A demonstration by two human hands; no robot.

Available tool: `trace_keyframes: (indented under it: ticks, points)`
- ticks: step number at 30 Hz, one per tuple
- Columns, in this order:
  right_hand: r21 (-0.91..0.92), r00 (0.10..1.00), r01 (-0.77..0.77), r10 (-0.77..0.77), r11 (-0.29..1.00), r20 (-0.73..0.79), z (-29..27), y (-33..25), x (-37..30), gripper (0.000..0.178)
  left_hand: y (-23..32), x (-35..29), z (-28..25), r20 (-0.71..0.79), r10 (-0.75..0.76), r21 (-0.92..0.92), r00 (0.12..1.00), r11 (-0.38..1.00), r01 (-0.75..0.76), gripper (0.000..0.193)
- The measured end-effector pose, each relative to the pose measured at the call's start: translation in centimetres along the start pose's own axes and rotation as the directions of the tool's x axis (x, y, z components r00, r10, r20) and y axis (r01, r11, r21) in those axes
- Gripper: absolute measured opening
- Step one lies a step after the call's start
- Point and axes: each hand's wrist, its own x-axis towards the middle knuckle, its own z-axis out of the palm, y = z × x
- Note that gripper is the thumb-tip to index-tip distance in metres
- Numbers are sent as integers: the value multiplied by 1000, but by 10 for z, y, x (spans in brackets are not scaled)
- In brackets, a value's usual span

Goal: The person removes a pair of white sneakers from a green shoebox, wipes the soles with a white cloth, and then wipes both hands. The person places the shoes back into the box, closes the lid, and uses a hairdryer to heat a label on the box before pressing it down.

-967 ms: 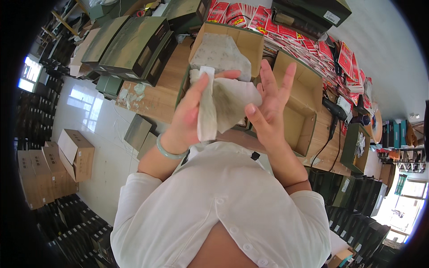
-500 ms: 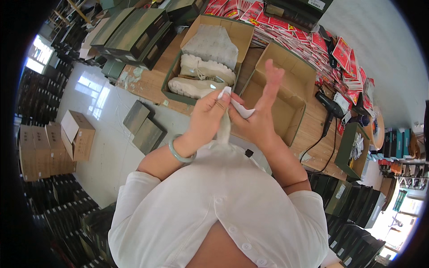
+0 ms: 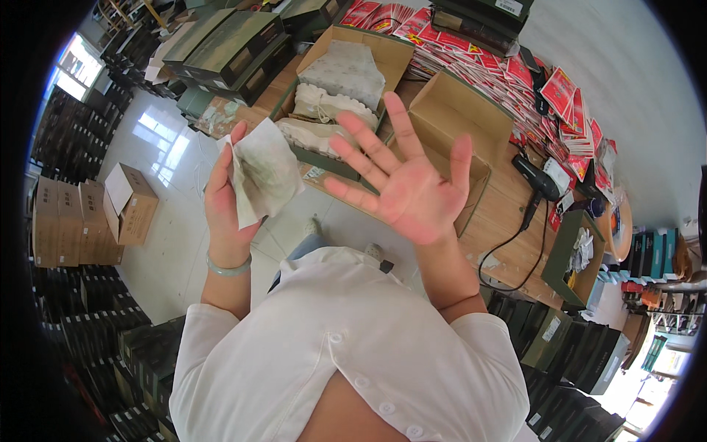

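- Beige shoes (image 3: 346, 105), two, are sitting in one green box (image 3: 335, 160); one black hair dryer (image 3: 541, 180) is lying on the table (image 3: 504, 228).
- One white cloth (image 3: 269, 173) is resting against the left hand (image 3: 224, 197), whose fingers are gripping its edge; the right hand (image 3: 414, 193) is spreading five fingers wide.
- Unlike half a second ago, the hands are standing apart.

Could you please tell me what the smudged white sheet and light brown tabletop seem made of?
Smudged white sheet: apparently thin, matte fabric or tissue, given its soft creases. Light brown tabletop: probably smooth wood or wood-effect laminate, given its streaky grain.
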Motion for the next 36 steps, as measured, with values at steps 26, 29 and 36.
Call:
trace_keyframes:
  ticks: [26,29,36]
  points:
    - [-999,945,-9,-326,35,-20,-30,249,128,110,164,-52,-128,76,170,19,983,985,-172,49]
    - [-994,937,21,-349,108,-18,-61,280,145,94,156,-59,-138,110,76,72,991,994,-84,48]
    - [-996,879,-58,-469,69,-84,-37,331,156,26,175,-78,-163,168,73,33,983,996,-79,50]
